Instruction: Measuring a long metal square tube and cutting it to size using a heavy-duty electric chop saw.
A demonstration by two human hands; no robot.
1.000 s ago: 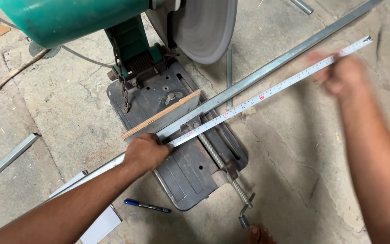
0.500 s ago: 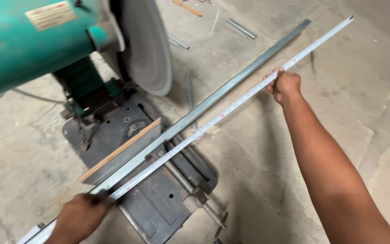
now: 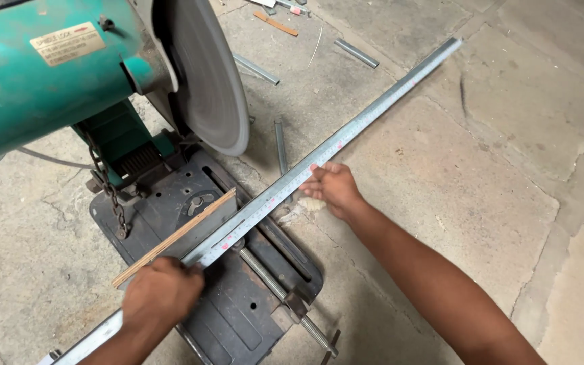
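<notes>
Fingers, left: your left hand (image 3: 162, 292) sits at 7 o'clock in the view, fingers curled down and closed on the near part of the metal channel (image 3: 346, 135) and on the tape laid along it.
Fingers, right: your right hand (image 3: 332, 188) is near the middle of the view, fingers (image 3: 313, 177) stretched out flat and together, tips pressing on the measuring tape (image 3: 285, 191); whether they pinch it or only pin it down, you cannot tell.
Metal channel: long, grey and straight, it runs from 7 o'clock, under your left hand, across the saw base and out to 1 o'clock, its far end resting on the floor.
Measuring tape: pale strip with small markings, lying flat along the channel between your two hands and on toward 1 o'clock.
Chop saw: teal motor body (image 3: 42, 74) at 10 o'clock, with the grey cutting disc (image 3: 212, 81) raised above the channel, apart from it.
Saw base: black plate (image 3: 238, 297) at 6 o'clock, with a threaded vise screw (image 3: 275, 287) just on the near side of the channel.
Wood strip: thin batten (image 3: 177, 236) lying on the base just beside the channel, on its 10 o'clock side.
Floor: concrete slabs (image 3: 481, 176), with short metal offcuts (image 3: 356, 53) at 12 o'clock.
</notes>
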